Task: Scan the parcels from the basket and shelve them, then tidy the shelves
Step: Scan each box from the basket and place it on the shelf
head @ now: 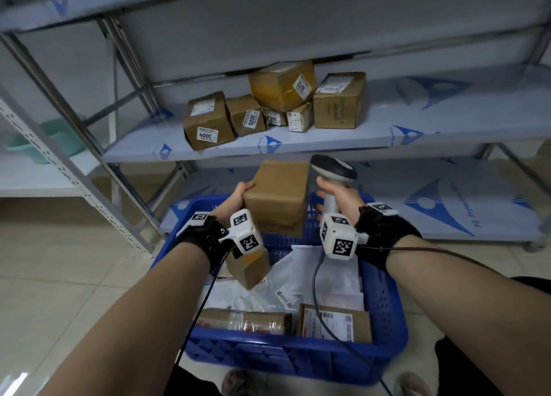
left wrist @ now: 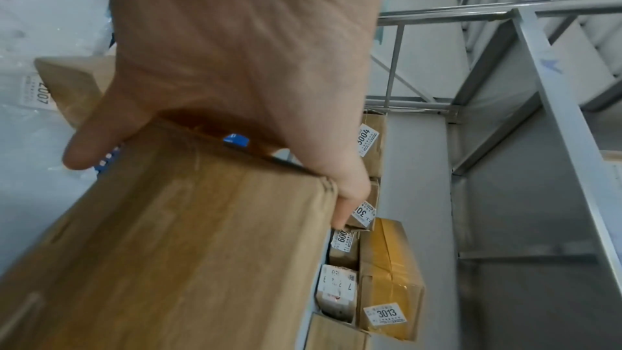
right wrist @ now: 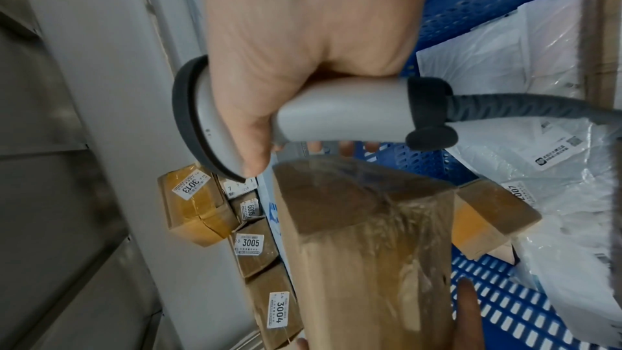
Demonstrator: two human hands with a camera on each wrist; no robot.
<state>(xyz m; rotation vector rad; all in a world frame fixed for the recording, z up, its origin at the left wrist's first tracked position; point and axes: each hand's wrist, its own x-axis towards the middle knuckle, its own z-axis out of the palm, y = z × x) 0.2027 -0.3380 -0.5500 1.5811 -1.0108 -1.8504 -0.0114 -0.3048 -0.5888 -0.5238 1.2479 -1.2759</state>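
Hands (head: 238, 194) around box (head: 278, 193), scanner (head: 334, 169)

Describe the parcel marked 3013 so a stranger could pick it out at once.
Start at the grey metal shelf above the blue basket, where a cluster of cardboard parcels sits. The parcel marked 3013 lies tilted on top of the smaller boxes, at the back. It alone is wrapped in shiny yellow tape; its neighbours are plain brown.

Black wrist straps (head: 205, 237), white marker-coded camera cubes (head: 338, 236), thin black cables (head: 423, 249)
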